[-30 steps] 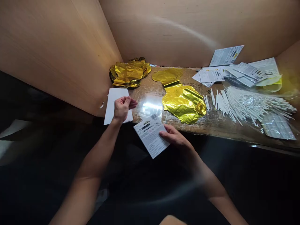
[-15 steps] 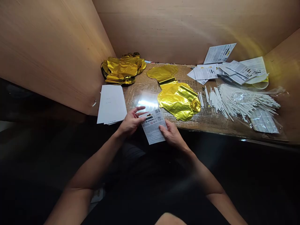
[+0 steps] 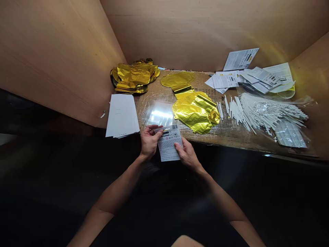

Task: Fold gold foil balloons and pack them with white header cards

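Both my hands hold a printed packaging card (image 3: 169, 145) just off the front edge of the table. My left hand (image 3: 149, 141) grips its upper left corner, thumb on top and fingers behind. At the right side, my right hand (image 3: 188, 154) pinches the card with the thumb across its face. Small print, a barcode and dark label marks cover the side I see. Beyond the hands lies a flat gold foil balloon (image 3: 195, 109), with a clear plastic sheet or sleeve (image 3: 160, 113) to its left.
Left are a pile of folded gold foil balloons (image 3: 135, 77) and a stack of white sheets (image 3: 122, 115). Many white sticks (image 3: 267, 109) lie at right on a plastic bag, with printed cards (image 3: 257, 79) behind. Wooden panels (image 3: 180, 34) enclose the table (image 3: 151, 94).
My left hand has moved right and closed onto the card's upper left corner, its fingers now tucked behind. The card has turned slightly more upright and dropped a little.
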### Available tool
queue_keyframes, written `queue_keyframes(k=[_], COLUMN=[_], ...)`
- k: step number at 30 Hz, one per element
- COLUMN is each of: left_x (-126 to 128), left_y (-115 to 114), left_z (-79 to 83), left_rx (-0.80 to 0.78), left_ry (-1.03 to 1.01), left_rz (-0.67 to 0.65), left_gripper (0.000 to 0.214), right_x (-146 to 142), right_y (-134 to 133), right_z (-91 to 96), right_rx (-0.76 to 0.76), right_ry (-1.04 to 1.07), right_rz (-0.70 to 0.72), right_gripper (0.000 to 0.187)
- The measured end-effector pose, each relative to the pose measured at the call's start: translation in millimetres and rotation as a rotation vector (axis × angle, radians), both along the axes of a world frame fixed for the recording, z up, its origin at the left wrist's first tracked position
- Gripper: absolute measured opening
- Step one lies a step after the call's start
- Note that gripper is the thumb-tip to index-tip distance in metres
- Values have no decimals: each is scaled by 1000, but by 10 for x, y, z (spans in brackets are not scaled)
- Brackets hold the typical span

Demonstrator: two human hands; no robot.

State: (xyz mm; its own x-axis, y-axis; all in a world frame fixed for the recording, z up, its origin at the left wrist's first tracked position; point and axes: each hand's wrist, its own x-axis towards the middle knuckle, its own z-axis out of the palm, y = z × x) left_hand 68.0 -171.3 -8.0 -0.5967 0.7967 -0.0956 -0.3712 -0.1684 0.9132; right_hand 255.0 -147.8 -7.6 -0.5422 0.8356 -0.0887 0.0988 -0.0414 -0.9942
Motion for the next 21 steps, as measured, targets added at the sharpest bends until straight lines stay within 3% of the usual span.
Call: queue_keyframes(k=[4, 7, 10, 14, 17, 21], left_x=[70, 65, -28, -151, -115, 185], left_y=[-10, -71, -79, 62, 164, 139], left_z=[-47, -19, 89, 227, 234, 95], left_rx=[-53, -82, -105, -153, -146, -160], left_ry=[3, -35, -183, -298, -290, -293], left_rz=[51, -96, -284, -298, -262, -360], left_gripper=[47, 48, 56, 49, 45, 48], right_x=[-40, -37, 23, 157, 242, 252], right_y=[-69, -22, 103, 170, 51, -121], right_z=[-39, -17, 63, 70, -56, -188], right_rx=[3, -13, -42, -179, -352, -483], right_ry=[11, 57, 84, 97, 111, 166], right_rz=[-66, -40, 89, 149, 79, -121], right_gripper=[27, 30, 33, 40, 43, 47])
